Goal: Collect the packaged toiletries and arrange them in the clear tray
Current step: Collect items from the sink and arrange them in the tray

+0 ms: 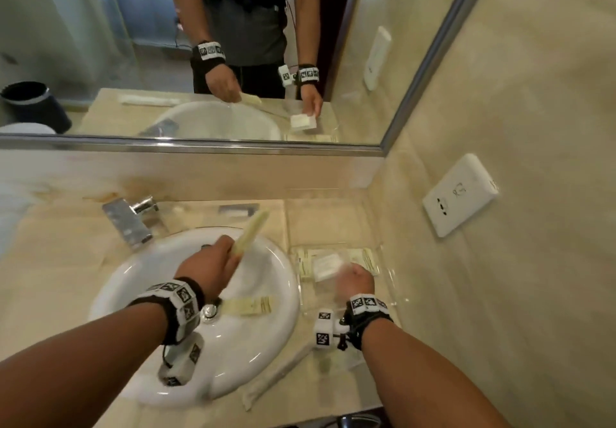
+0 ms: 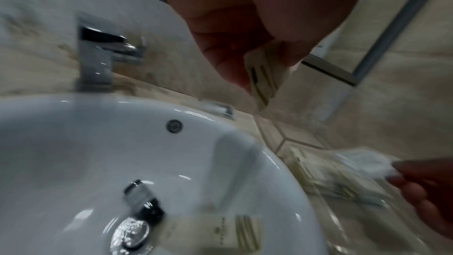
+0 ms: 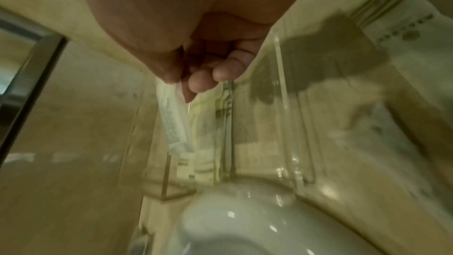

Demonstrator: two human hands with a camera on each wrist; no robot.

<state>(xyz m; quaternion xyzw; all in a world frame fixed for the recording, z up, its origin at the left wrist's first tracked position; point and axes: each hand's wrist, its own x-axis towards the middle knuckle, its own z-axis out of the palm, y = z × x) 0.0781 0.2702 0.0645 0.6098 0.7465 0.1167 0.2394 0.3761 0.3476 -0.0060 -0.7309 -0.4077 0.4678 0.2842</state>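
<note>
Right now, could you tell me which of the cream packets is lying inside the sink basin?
The flat cream packet beside the drain lies in the basin; the long one is in the left hand, others sit in the clear tray.

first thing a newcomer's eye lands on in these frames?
Probably the two hands busy at once: the left hand holds a long cream packet in its grip above the white sink, while the right hand pinches a white packet over the clear tray at the sink's right. Next, a stray cream packet lying in the basin beside the drain.
</note>
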